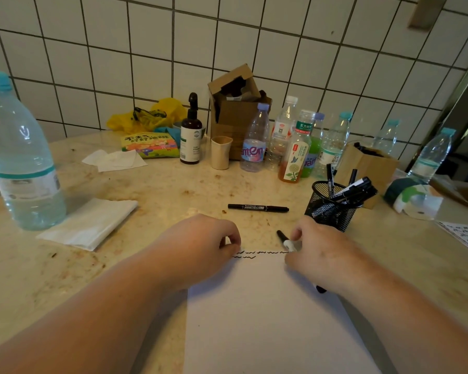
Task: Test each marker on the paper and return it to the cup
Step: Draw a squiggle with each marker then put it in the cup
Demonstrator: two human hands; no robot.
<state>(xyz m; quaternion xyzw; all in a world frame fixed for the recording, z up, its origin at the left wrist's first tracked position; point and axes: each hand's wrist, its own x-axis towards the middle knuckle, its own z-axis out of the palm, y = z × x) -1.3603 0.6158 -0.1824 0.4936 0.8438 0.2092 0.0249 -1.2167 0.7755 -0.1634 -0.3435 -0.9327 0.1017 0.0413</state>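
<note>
A white sheet of paper (262, 314) lies in front of me with black squiggly test lines along its top edge. My right hand (316, 255) grips a black marker (285, 240) at the paper's top right corner; the marker's other end pokes out under my wrist. My left hand (200, 244) rests curled on the paper's top left corner, pinning it down. A black mesh cup (331, 209) with several markers stands just behind my right hand. One capped black marker (257, 208) lies flat on the counter beyond the paper.
A large water bottle (19, 155) stands at the left beside folded tissues (92, 222). Several bottles, a beige cup (220, 152), a brown pump bottle (191, 133) and cardboard boxes crowd the back by the tiled wall. A tape roll (408, 197) lies at the right.
</note>
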